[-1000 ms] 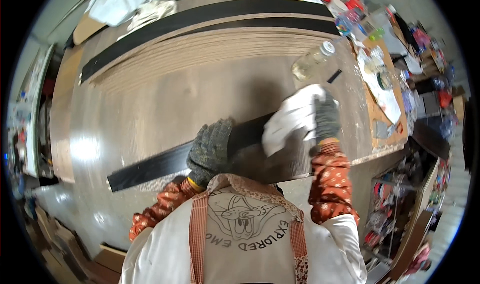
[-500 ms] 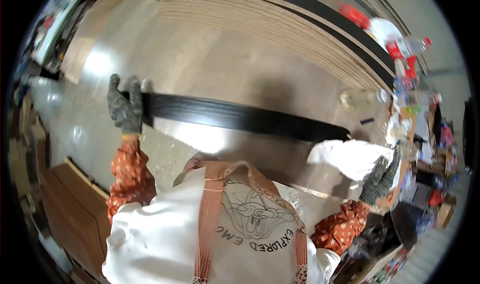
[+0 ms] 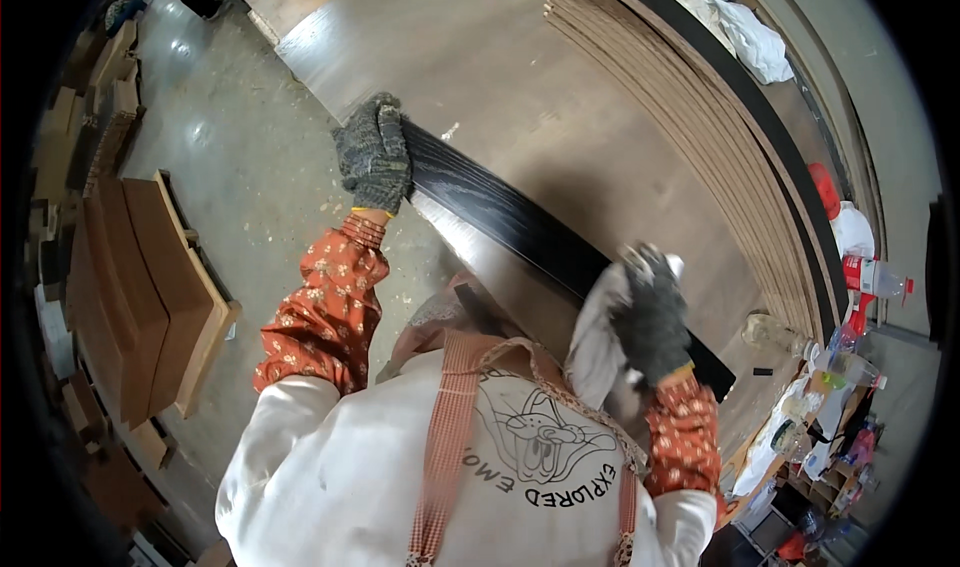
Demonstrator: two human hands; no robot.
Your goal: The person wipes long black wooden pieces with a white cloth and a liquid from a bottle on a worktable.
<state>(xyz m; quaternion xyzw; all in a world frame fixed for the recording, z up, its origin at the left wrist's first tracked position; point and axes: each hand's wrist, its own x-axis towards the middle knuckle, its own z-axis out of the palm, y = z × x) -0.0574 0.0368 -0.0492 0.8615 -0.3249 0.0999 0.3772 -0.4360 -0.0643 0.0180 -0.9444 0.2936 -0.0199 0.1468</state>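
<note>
A long black wood-grained board (image 3: 500,207) lies slantwise across the worktable, running from upper left to lower right. My left hand (image 3: 375,155), in a grey knitted glove, is closed round its far left end. Toward the other end, my right hand (image 3: 655,317), gloved alike, presses a white cloth (image 3: 597,342) onto the board. The cloth hangs over the board's near edge, and the right fingers are partly blurred. That hand and cloth hide a stretch of the board, whose right tip shows beyond the wrist.
A stack of long boards (image 3: 690,137) lines the far right of the worktable (image 3: 440,57). A clear jar (image 3: 775,334) lies near the stack's right end, by bottles and clutter. Brown panels (image 3: 130,297) lean at the left, beyond a strip of concrete floor (image 3: 230,147).
My left hand has gone from spread beside the board's end to closed round it. My right hand has brought the cloth from the table's right side onto the board. The view has turned.
</note>
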